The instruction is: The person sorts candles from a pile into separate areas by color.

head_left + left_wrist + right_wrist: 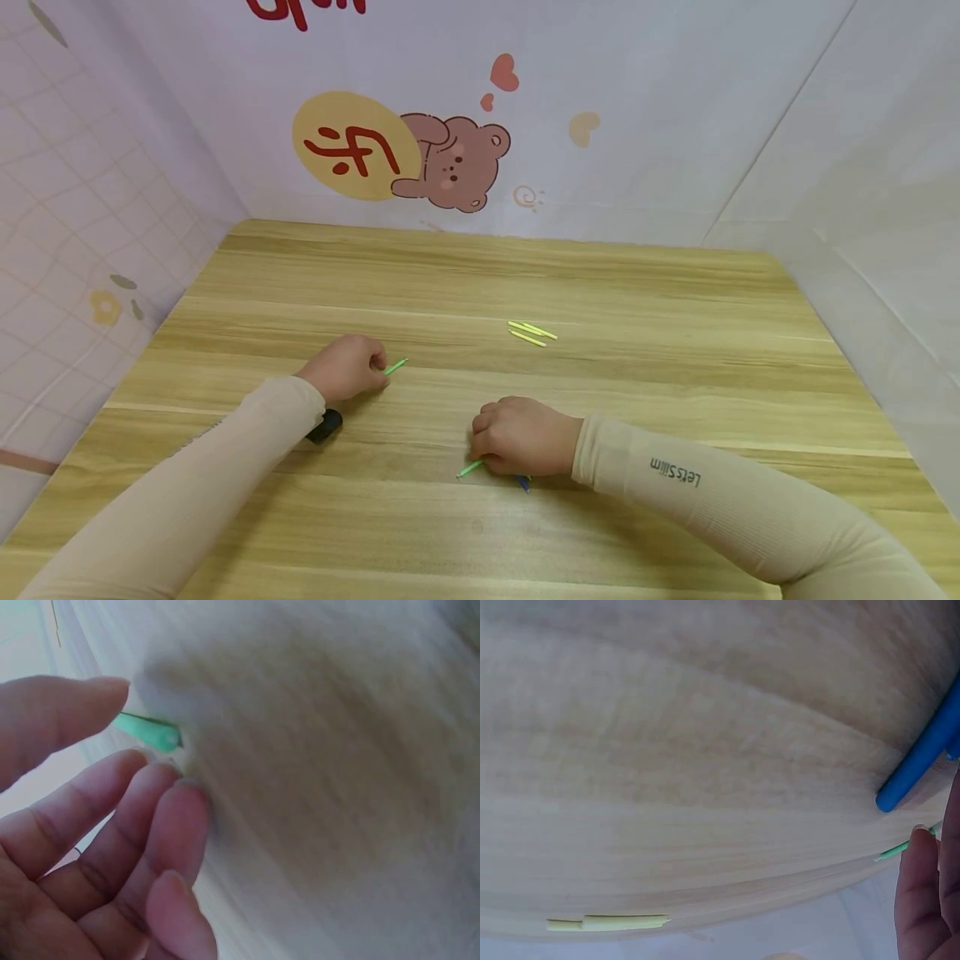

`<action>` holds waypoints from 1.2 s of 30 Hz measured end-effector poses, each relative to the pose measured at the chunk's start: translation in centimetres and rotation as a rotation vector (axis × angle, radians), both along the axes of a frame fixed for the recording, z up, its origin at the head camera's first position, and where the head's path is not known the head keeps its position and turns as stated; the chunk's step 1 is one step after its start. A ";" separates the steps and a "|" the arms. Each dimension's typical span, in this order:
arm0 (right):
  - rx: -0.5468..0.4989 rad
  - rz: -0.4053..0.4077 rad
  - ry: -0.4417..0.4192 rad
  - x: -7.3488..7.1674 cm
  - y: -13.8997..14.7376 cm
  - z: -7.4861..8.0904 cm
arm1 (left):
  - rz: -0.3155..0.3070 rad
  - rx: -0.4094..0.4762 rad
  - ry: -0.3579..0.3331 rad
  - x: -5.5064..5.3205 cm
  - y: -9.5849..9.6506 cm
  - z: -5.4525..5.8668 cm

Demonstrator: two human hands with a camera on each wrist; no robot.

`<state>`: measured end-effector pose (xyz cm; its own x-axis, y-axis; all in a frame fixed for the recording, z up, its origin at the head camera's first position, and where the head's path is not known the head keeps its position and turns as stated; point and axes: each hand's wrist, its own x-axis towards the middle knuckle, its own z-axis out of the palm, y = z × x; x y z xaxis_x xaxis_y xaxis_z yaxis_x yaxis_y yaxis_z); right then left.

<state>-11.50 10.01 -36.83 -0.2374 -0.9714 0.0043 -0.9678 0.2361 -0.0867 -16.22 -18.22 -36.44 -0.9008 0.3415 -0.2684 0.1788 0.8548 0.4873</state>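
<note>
My left hand (347, 367), at the left of the wooden table, pinches a short thin green stick (395, 367) between thumb and fingertips. In the left wrist view that green stick (154, 733) shows between thumb and index finger, close above the wood. Nearer the front, my right hand (525, 435) is curled low over the table, a second green stick (470, 469) jutting from its fingertips. Under its palm a blue stick (522, 483) partly shows. The right wrist view has a blue stick (922, 754) beside the fingers (919, 900); most of the hand lies outside that view.
Several yellow sticks (527, 331) lie together beyond the hands. A white printed cloth (637, 183) hangs behind the wooden table (675, 333) and along its sides. A black device (325, 427) sits at the left wrist.
</note>
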 end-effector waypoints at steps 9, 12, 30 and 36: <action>-0.002 -0.012 0.018 -0.2 -0.3 -0.1 | -0.008 -0.014 0.013 -0.1 -0.1 -0.1; 0.009 -0.020 0.018 -0.3 -0.6 -0.1 | -0.008 -0.018 0.012 -0.1 -0.1 0.0; -0.052 -0.157 0.004 -3.3 -2.6 1.0 | -0.033 -0.018 0.019 -0.2 -0.5 -0.1; -0.067 -0.187 -0.008 -4.9 -3.4 1.2 | -0.032 -0.004 0.021 -0.2 -0.7 -0.2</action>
<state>-16.45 6.61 -35.59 -0.4142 -0.9079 0.0647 -0.9068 0.4054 -0.1157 -16.43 -18.92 -36.64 -0.8946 0.3696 -0.2511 0.2165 0.8502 0.4799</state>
